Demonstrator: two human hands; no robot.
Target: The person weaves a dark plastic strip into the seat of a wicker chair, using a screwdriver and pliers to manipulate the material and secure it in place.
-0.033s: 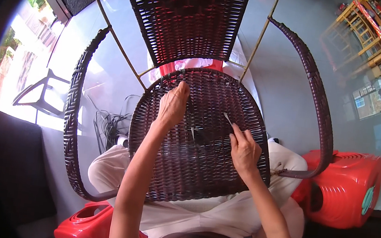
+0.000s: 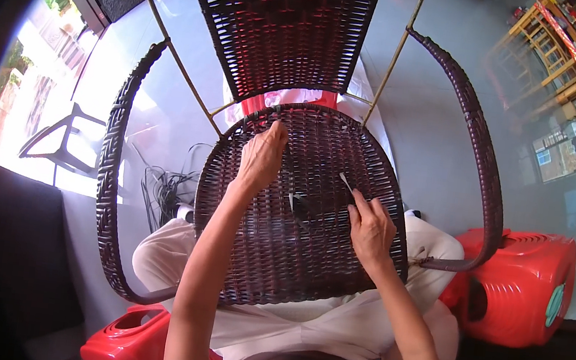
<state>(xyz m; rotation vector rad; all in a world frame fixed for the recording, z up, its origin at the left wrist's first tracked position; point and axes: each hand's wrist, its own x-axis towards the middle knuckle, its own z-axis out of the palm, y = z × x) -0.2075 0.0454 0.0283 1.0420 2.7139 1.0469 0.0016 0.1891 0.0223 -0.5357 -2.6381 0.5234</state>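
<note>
Clearly, one wicker chair (image 2: 330, 246) is in front of the person, with one seat, one backrest (image 2: 284, 32) and two armrests (image 2: 477, 131), one at each side. Two hands are working over it. The left hand (image 2: 262, 155) lies upon the far left part of the seat, near its rounded edge, and it is clenched like a fist; whether some strip is inside, I cannot tell. The right hand (image 2: 371, 230) is above the right part of the seat and it grasps one thin tool (image 2: 346, 181), of which the pale, flat tip points away from the person and to the left. Between the two hands, one short pale end of strip (image 2: 292, 201) sticks up from the weave.

The chair is dark brown, with a reddish tone, and densely woven; small gaps let light through. Two thin, yellowish metal rods (image 2: 388, 63) rise beside the backrest. The near part of the seat is above the person's light trousers (image 2: 287, 335).

On the floor, to the left of the chair, lies one tangled heap of dark strips (image 2: 168, 190). Two red plastic stools (image 2: 519, 287) are also visible, one at each side of the person.
</note>
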